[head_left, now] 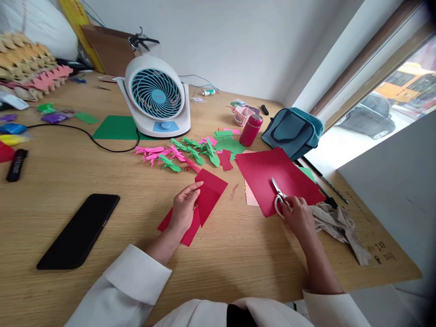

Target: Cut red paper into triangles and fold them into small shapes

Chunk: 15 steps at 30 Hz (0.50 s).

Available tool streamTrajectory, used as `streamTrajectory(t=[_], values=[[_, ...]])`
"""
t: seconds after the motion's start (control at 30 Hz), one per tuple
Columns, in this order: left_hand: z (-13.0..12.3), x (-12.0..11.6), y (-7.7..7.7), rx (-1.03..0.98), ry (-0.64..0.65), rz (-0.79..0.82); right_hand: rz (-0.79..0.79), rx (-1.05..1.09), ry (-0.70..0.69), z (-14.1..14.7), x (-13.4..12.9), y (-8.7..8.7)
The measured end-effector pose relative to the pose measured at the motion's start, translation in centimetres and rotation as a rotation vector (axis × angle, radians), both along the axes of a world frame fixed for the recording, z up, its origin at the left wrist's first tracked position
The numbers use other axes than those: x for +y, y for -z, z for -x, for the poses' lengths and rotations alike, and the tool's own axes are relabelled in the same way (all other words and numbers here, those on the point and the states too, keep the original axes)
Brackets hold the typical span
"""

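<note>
A black phone (pixel 80 231) is lying on the table (pixel 129 281) at your far left. Beyond it, the fan (pixel 158 97) is standing partly on a green sheet (pixel 114 128). Pink and green folded shapes (pixel 195 156) are lying in a cluster in front of the fan. Your left hand (pixel 184 206) is pinching a red piece (pixel 211 193), its grip closed with thumb against fingers; another red piece (pixel 191 234) is lying beneath that hand. Farther right, a red flask (pixel 251 131) is standing upright. Red sheets (pixel 257 170) are lying nearer you, a blue bag (pixel 293 134) just behind them. Over these sheets, your right hand (pixel 300 218) is holding the scissors (pixel 280 193), its grip closed at the handles, blades pointing away from you. A grey cloth (pixel 337 222) is lying just beside it.
</note>
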State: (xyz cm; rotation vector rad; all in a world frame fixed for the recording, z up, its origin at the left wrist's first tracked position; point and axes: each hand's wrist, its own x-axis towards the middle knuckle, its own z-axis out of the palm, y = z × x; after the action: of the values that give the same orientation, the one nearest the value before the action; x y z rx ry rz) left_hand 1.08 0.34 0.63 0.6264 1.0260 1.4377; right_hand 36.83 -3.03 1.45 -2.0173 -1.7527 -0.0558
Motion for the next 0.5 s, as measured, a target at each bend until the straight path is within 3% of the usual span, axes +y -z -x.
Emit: streamTrajectory(t=[0.1,0.2,0.5], values=[[0.0,-0.1,0.1,0.085,0.005,-0.007,0.009,-0.092,0.025,-1.8,-0.3,1.6],[0.0,-0.1,0.1,0.15,0.007,-0.046,0.021,-0.121,0.085,-1.8,0.2,2.4],[0.1,-0.3,-0.4,0.289,0.062,-0.12,0.129,-0.075,0.196,-2.1,0.6,1.9]])
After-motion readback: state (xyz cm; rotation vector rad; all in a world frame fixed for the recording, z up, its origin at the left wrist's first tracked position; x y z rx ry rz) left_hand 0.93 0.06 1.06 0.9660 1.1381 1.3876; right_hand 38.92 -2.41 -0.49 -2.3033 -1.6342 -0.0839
